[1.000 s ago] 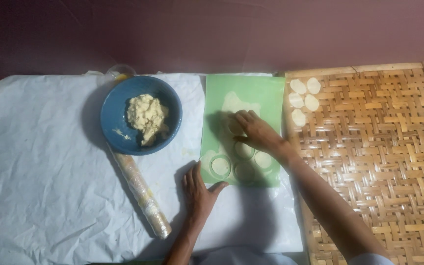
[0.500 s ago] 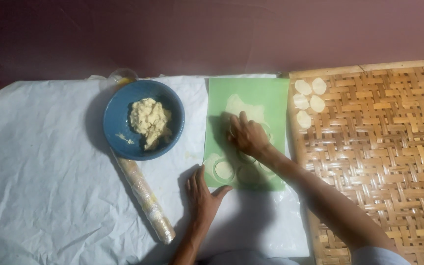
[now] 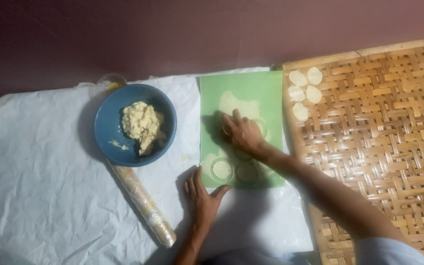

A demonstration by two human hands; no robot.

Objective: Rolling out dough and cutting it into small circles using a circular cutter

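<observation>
The right hand point(image 3: 242, 133) presses down on the rolled dough sheet point(image 3: 236, 105) on the green mat point(image 3: 266, 93), fingers curled over something I can't make out. The left hand point(image 3: 202, 198) lies flat – fingers spread, holding nothing – its fingertips just below the mat's near edge, beside a cut dough round point(image 3: 221, 169).

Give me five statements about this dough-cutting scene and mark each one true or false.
1. The right hand presses on the green mat. True.
2. The blue bowl is empty. False: it holds dough.
3. Five dough rounds lie on the woven tray. True.
4. The left hand holds the rolling pin. False: it rests flat on the white paper.
5. The rolling pin lies on the tray. False: it lies on the paper.
</observation>
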